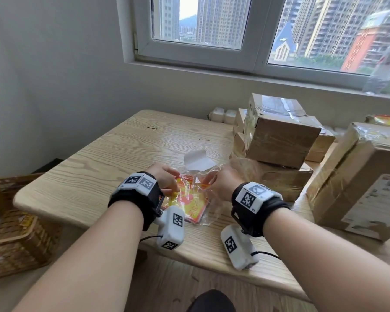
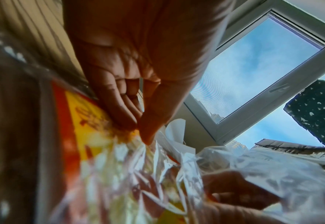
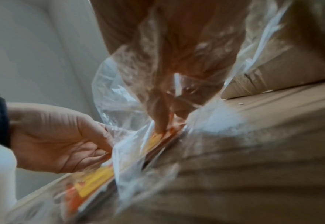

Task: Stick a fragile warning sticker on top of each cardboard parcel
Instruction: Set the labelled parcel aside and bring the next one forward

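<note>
Parcels (image 1: 277,140) stacked beside sticker bag (image 1: 189,197), basket (image 1: 16,230) left of table (image 1: 99,154)

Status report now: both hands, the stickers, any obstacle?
Left hand pinches the clear bag of stickers. Right hand reaches into the bag, fingers on a sticker. Parcels wait alongside. White backing paper beyond, not blocking.

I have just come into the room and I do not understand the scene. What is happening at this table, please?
A person is getting stickers out of a clear plastic bag that lies on the light wooden table. The left hand pinches the stack of red and yellow stickers, while the right hand reaches inside the bag's mouth. Brown cardboard parcels wrapped in tape are piled at the right. A loose piece of white backing paper lies behind the bag.
</note>
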A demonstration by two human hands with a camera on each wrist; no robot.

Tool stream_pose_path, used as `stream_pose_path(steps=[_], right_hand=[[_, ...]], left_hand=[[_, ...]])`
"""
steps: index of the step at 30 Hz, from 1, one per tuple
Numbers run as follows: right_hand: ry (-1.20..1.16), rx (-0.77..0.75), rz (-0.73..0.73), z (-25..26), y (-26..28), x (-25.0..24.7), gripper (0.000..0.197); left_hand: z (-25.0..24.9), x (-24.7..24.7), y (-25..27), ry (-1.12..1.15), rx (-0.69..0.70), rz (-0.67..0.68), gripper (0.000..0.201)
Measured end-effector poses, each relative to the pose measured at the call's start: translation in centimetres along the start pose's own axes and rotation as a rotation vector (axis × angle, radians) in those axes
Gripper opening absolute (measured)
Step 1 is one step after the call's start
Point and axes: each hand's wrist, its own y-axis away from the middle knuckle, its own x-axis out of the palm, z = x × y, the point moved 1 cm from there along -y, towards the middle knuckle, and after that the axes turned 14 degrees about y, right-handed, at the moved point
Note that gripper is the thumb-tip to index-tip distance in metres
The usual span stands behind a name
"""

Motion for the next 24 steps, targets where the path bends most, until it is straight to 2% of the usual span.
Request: stream_pose_path(steps=[2, 4, 10, 14, 20, 24], right_hand=[[-0.003, -0.027, -0.016, 0.07, -0.09, -0.12, 0.006], [-0.004, -0.048, -0.033, 0.08, -0.13, -0.3, 0.011], [0.004, -0.023, -0.006, 0.15, -0.19, -0.12, 0.006], [-0.08, 0.005, 0.022, 0.2, -0.17, 0.03, 0.011], [-0.157, -0.005, -0.011, -0.04, -0.27, 0.18, 0.006], [-0.178, -0.01, -0.029, -0.35, -0.01, -0.15, 0.028]], left_hand=[[0.11, -0.1, -0.2, -0.003, 0.003, 0.01, 0.049], [0.21, -0.13, -0.35, -0.015, 0.006, 0.009, 0.05], [0.29, -0.08, -0.27, -0.012, 0.006, 0.016, 0.05], [0.31, -0.16, -0.14, 0.01, 0.011, 0.027, 0.051], [0.21, -0.16, 0.15, 0.004, 0.013, 0.027, 0.056], [0.2, -0.15, 0.34, 0.009, 0.019, 0.018, 0.058]])
